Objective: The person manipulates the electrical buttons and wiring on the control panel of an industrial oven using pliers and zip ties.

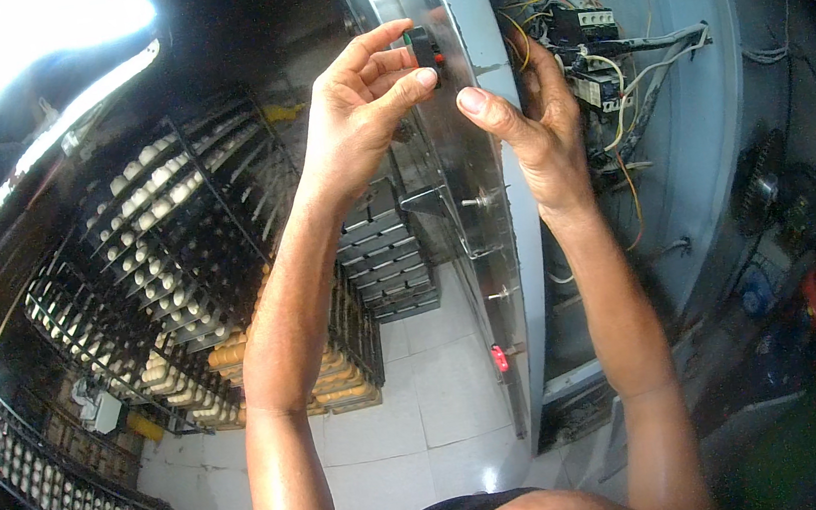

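A narrow metal panel [479,171] stands upright in front of me at the edge of a blue-grey cabinet. My left hand [356,110] pinches a small black push-button switch [422,47] on the panel's face, its index finger above and thumb below. Green and red parts show on this switch. Around the panel's edge reaches my right hand [543,129], thumb at the front and fingers curled behind, beside thin yellow wires. What those fingers hold, if anything, is hidden. Close by, black contactors [593,24] with loose wires sit inside the open cabinet [687,143].
At left, tall racks [161,253] carry trays of pale, rounded pieces. Stacked dark trays [388,257] stand behind the panel on the tiled floor [412,375]. A red toggle [499,356] juts from the panel's lower part. A fan-like round thing [772,183] is at far right.
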Motion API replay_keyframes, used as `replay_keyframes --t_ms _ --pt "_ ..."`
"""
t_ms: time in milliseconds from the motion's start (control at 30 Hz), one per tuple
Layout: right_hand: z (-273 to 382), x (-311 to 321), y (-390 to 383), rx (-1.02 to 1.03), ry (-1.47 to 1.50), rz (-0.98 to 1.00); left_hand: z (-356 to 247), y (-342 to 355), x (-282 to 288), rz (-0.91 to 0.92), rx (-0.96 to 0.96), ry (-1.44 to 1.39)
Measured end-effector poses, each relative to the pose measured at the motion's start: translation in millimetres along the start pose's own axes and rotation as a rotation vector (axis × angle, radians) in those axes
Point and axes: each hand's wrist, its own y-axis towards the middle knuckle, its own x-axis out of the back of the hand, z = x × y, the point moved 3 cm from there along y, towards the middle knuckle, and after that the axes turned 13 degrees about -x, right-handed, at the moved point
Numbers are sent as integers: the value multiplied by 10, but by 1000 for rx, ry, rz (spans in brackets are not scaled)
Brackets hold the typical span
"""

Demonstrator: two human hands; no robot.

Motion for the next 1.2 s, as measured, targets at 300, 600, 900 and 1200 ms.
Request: replay_keyframes --t_ms 300,600,900,1200 --pt "-94 53 3 -57 35 -53 -17 -6 -10 -42 -6 -39" --pt "-74 68 -13 -153 34 -74 3 -44 10 -74 -1 -7" --pt "-239 215 179 -314 218 -85 56 -30 46 -42 -32 11" --pt "-303 235 202 -317 267 -8 -6 -41 43 -6 -54 49"
